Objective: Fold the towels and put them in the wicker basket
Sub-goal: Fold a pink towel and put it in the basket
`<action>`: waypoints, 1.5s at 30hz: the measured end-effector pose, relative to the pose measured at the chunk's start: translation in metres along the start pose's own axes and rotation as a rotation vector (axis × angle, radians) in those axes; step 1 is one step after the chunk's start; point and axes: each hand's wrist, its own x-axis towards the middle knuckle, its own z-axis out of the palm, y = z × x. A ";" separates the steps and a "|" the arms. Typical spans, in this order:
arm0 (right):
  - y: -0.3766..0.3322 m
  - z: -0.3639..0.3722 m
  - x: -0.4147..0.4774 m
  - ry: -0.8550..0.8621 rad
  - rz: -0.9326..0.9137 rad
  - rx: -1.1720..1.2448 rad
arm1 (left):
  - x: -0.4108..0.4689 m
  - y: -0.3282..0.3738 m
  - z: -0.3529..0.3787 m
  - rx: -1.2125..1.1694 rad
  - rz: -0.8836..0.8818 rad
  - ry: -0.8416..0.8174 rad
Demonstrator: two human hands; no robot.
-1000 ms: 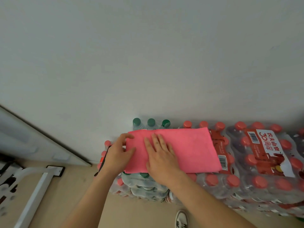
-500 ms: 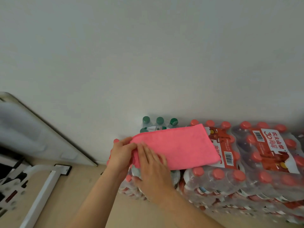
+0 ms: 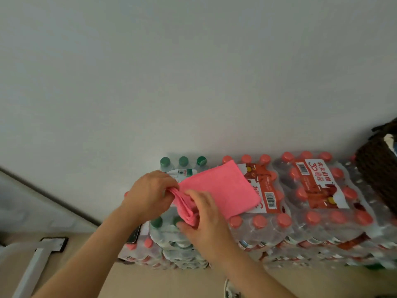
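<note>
- A plain pale wall point(image 3: 193, 72) fills the upper two thirds of the frame.
- Shrink-wrapped packs of bottled water point(image 3: 322, 222), red-capped and green-capped, run along the lower right and serve as the work surface.
- The wicker basket point(image 3: 378, 175), dark and woven, stands on the packs at the far right edge, partly cut off. It is well apart from the hands.
- The pink towel point(image 3: 223, 186) is at lower centre, folded into a compact rectangle. Its right part lies over a red-capped pack, and its left end is gathered in both hands. Whether that right part rests on the pack or is just clear of it I cannot tell.
- It looks light, soft and limp, not fragile. The stacked layers would likely slide or fan open if only the top one were taken, so the thick folded end is the place to hold it, with every layer pinched together.
- The right hand point(image 3: 204, 220) pinches that layered end, thumb on top and fingers underneath.
- The left hand point(image 3: 148, 194) has its fingers curled round the same end, from the left.
</note>
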 end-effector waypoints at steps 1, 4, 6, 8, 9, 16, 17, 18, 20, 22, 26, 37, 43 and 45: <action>0.001 -0.005 -0.001 0.032 0.023 -0.023 | 0.012 0.006 -0.003 0.017 0.013 -0.024; 0.006 -0.028 0.000 0.194 0.084 -0.064 | 0.054 0.028 -0.003 0.054 0.085 -0.113; 0.017 -0.044 0.003 0.300 0.135 -0.076 | 0.081 0.044 -0.001 0.066 0.134 -0.189; 0.029 -0.059 0.004 0.356 0.208 -0.119 | 0.105 0.059 0.006 0.093 0.171 -0.249; 0.035 -0.066 0.004 0.363 0.238 -0.150 | 0.113 0.065 0.011 0.105 0.182 -0.288; 0.062 -0.089 0.010 0.202 0.348 -0.474 | 0.151 0.080 0.042 0.031 0.164 -0.494; 0.064 -0.091 0.012 0.181 0.357 -0.466 | 0.155 0.080 0.045 0.036 0.156 -0.503; 0.065 -0.092 0.014 0.169 0.367 -0.455 | 0.157 0.079 0.048 0.046 0.150 -0.500; 0.069 -0.093 0.017 0.200 0.354 -0.431 | 0.162 0.078 0.052 0.069 0.150 -0.493; 0.073 -0.093 0.018 0.239 0.326 -0.431 | 0.166 0.077 0.054 0.090 0.150 -0.498; 0.078 -0.096 0.018 0.276 0.351 -0.340 | 0.172 0.073 0.058 0.097 0.156 -0.502; 0.089 -0.093 0.014 0.387 0.311 -0.644 | 0.178 0.075 0.070 0.130 0.153 -0.463; 0.093 -0.101 0.009 0.286 0.387 -0.561 | 0.173 0.072 0.077 0.026 0.152 -0.420; 0.094 -0.105 0.008 0.249 0.443 -0.459 | 0.171 0.070 0.079 -0.004 0.160 -0.391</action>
